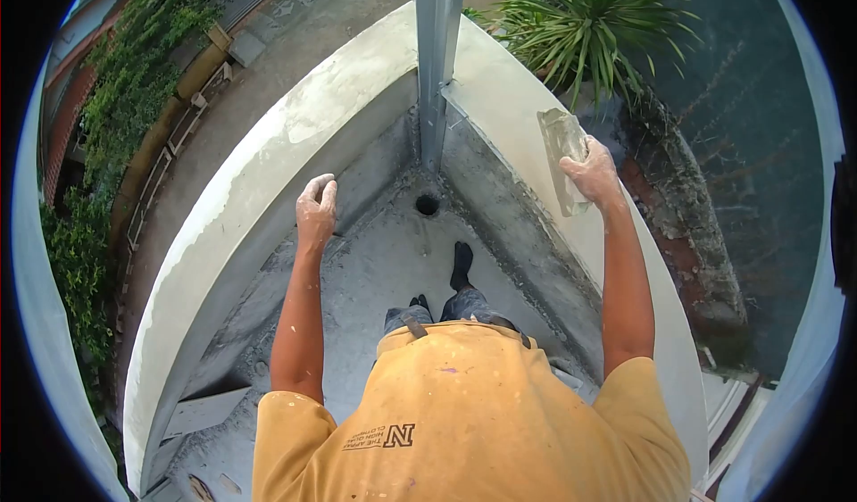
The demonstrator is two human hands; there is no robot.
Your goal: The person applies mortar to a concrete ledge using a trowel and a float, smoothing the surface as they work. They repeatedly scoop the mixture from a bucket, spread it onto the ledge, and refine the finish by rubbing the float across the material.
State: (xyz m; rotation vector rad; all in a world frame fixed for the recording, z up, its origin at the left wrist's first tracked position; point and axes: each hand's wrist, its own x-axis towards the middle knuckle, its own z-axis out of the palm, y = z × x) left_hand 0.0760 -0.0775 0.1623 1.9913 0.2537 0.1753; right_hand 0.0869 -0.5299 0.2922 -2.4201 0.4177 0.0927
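My right hand (591, 174), dusted with plaster, grips a plastering float (563, 136), a flat rectangular tool smeared greyish beige. The float rests along the pale top of the right parapet wall (500, 82). My left hand (316, 212) hangs in the air near the inner side of the left parapet wall (295, 136). Its whitened fingers are curled against the thumb, and nothing shows in them. The left wall's top bears a patchy whitish coat with uneven edges.
A grey metal post (437, 65) rises where the walls meet, near a round hole (427, 204) in the dusty floor. Loose board pieces (207, 411) lie at lower left. Beyond the walls are a spiky plant (594, 20), dark water (741, 145) and a lower path (259, 100).
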